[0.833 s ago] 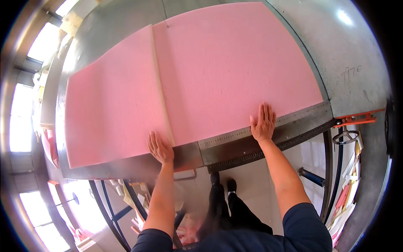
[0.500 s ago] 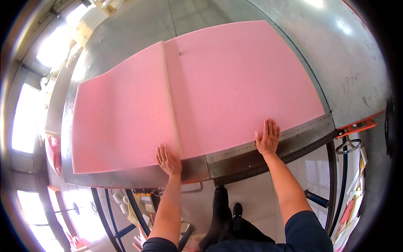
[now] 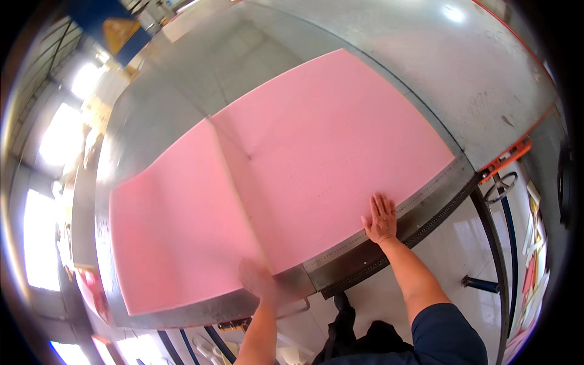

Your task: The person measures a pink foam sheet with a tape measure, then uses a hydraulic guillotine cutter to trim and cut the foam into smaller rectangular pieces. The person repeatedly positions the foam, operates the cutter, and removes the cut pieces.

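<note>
Two pink foam sheets lie on a grey metal table. The left foam sheet [image 3: 176,237] has its right edge lapping over or standing higher than the right foam sheet [image 3: 340,152], and it bends in a soft wave. Flat on the near edge of the right sheet rests my right hand [image 3: 381,220], its fingers stretched out and holding nothing. My left hand [image 3: 257,278] is at the near edge of the left sheet, by the seam between the two. Motion smears its fingers, so their pose is unclear.
A ruler strip [image 3: 340,250] runs along the near edge of the metal table [image 3: 243,67]. Beyond its right corner sit an orange bracket [image 3: 508,159] and a handwheel [image 3: 500,187]. Foam offcuts [image 3: 532,255] stand at the far right. A blue post [image 3: 112,30] rises at the back left.
My view has turned, so the table and sheets appear tilted and lower on the left. My left hand is now blurred by motion near the seam; my right hand stays flat on the right sheet.
</note>
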A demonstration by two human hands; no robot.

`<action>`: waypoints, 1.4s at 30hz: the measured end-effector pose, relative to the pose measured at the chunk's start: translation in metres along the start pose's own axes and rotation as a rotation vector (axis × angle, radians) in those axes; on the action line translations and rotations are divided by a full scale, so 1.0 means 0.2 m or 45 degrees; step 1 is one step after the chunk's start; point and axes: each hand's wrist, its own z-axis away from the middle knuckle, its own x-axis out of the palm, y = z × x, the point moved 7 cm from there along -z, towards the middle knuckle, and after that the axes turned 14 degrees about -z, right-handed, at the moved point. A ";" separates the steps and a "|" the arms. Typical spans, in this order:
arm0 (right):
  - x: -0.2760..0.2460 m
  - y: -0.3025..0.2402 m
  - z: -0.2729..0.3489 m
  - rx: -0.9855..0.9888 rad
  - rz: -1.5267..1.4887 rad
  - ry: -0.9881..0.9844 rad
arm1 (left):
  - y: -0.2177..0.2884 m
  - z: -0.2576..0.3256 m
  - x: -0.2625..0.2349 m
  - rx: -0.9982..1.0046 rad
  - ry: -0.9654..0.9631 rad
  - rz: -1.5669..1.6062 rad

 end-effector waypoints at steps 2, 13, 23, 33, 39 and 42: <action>-0.04 0.04 0.07 0.006 -0.041 0.040 | 0.04 0.07 -0.01 -0.031 -0.043 -0.057; 0.05 0.33 -0.12 -0.062 -0.196 0.149 | 0.20 0.13 0.27 0.102 0.199 -0.116; 0.02 0.33 -0.02 -0.077 -0.242 0.089 | 0.15 0.26 0.24 0.090 0.185 -0.137; -0.01 0.40 0.06 -0.065 -0.144 0.108 | 0.40 0.91 -0.20 -0.337 0.061 0.420; -0.09 0.29 0.01 -0.225 -0.216 0.217 | 0.60 1.35 -0.34 -0.119 -0.177 -0.023; -0.06 0.33 0.03 -0.211 -0.224 0.207 | 0.65 1.27 -0.23 -0.117 -0.549 -0.177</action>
